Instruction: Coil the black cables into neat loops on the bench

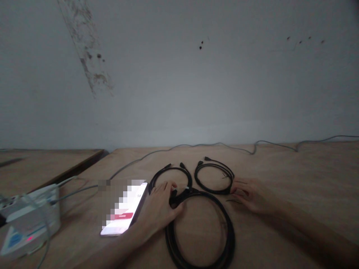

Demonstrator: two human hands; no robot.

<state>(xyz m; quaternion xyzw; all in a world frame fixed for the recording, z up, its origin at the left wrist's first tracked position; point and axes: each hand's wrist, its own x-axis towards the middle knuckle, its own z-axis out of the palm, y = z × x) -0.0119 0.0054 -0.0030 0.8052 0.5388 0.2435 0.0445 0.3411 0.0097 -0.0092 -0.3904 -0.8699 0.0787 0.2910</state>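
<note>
Three coils of black cable lie on the wooden table. My left hand [162, 202] rests over the near side of the left small coil [171, 169], thumb spread away from the fingers and lying by the upper left of the large coil [230, 231]. Dark cable shows in the gap between thumb and fingers. On the right, the bent fingers of my right hand [249, 192] close on the right edge of the right small coil [196, 179]. Thin tie ends stick out near those fingers. Plug ends of both small coils point toward the wall.
A phone [123, 220] with a lit screen lies left of my left hand. A white power strip [30, 220] with a red light stands at the far left. One thin grey cable [157, 151] runs along the table's back, below the wall [179, 74].
</note>
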